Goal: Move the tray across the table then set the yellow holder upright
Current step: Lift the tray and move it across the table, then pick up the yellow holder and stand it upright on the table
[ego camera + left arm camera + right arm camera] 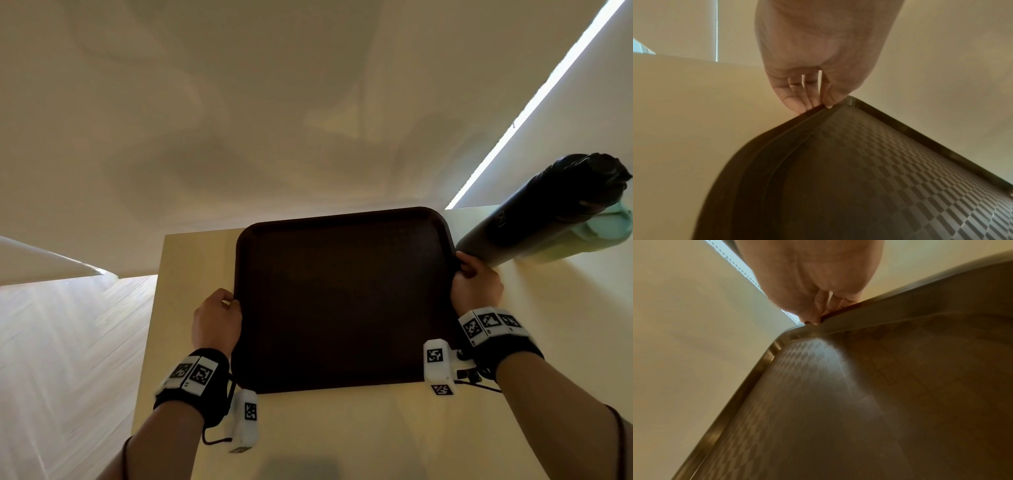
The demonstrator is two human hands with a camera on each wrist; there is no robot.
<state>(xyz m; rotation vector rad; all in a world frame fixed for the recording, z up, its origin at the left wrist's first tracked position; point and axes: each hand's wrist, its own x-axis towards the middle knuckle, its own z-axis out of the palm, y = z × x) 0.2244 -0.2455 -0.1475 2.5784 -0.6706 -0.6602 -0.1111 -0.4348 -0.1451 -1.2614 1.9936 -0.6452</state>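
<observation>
- No readable words, brands or numbers anywhere.
- Small pale mark on dark cylinder (500, 219), too blurred to read.
- Black-and-white square code patterns on wrist bands (194, 374), carrying no legible text.

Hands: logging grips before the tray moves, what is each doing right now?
Left hand: grips the tray by its left rim.
Right hand: grips its right rim.
</observation>
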